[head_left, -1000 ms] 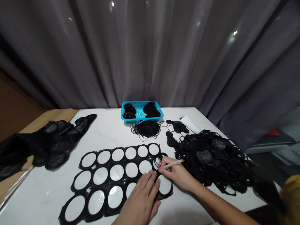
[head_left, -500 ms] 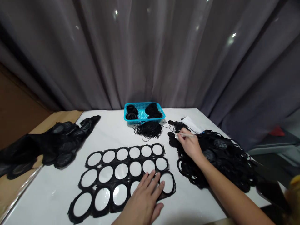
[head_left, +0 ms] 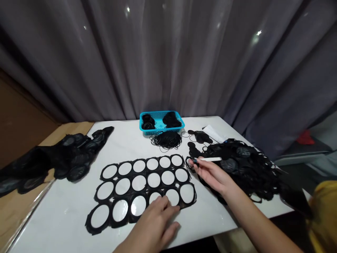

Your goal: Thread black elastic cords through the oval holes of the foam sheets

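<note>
The right hand (head_left: 212,175) pinches a slim white pen (head_left: 210,159) in a narrow grip between thumb and fingers, its fingertips (head_left: 193,162) just touching a small black ring-shaped cut-out (head_left: 187,163) at the right end of a large black perforated sheet (head_left: 132,166). The pen looks light and stiff, easily steered at this narrow hold. The left hand (head_left: 150,225) lies open and palm down, pressing the sheet's lower edge against the glossy white table (head_left: 65,218). The sheet seems thin, light and floppy (its narrow webbing between the round holes looks easy to tear), so it is best held flat or taken by its wider strips. A heap of black cut-out scraps (head_left: 242,165) lies to the right, and a tangle of fine black rings (head_left: 166,140) sits just below a blue plastic basket (head_left: 158,112).
</note>
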`<state>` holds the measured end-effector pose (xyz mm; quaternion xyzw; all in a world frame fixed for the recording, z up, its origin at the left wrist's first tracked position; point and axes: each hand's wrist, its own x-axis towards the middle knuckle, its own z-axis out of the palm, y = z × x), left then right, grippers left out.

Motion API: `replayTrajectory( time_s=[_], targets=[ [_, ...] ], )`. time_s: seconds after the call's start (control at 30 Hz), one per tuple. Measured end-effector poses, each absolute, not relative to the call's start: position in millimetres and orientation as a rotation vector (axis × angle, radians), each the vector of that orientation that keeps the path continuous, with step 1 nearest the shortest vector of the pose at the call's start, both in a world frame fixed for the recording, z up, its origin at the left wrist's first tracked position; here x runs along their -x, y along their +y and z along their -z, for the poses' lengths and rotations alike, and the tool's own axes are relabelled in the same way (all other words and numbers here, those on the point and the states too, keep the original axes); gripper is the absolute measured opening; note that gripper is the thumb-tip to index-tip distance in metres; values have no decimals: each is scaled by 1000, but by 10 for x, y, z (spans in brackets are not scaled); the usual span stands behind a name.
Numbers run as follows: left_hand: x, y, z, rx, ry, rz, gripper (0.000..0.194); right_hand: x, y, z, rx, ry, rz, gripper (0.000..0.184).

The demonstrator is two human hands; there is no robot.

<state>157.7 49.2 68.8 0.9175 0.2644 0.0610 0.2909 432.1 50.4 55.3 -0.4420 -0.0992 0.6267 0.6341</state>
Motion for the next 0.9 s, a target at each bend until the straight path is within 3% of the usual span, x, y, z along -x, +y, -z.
replayTrajectory(
  time_s=[0.13, 0.37, 0.5, 0.67, 0.9],
  targets=[
    [-1614, 392, -277, -2835, 604, -333, 60, -4055, 219, -463, 1021, -397, -1455, 27],
    [-1585, 203, -57, -3074, 582, -430, 70, -3845, -105, -194, 1544, -1201, -1074, 25],
    [-1432, 105, -120, -3108, 499, -462, 67, -3867, -77, -224, 1536, -1108, -1124, 29],
    [-1260, 88, -15, -3130, 812, -630, 56, -3673, -19, -342, 1406, -1079, -1281, 28],
    [-1236, 87, -1, -3189, 826, -617, 52, -3439, -48, -347, 1546, -1497, -1098, 16]
  ],
)
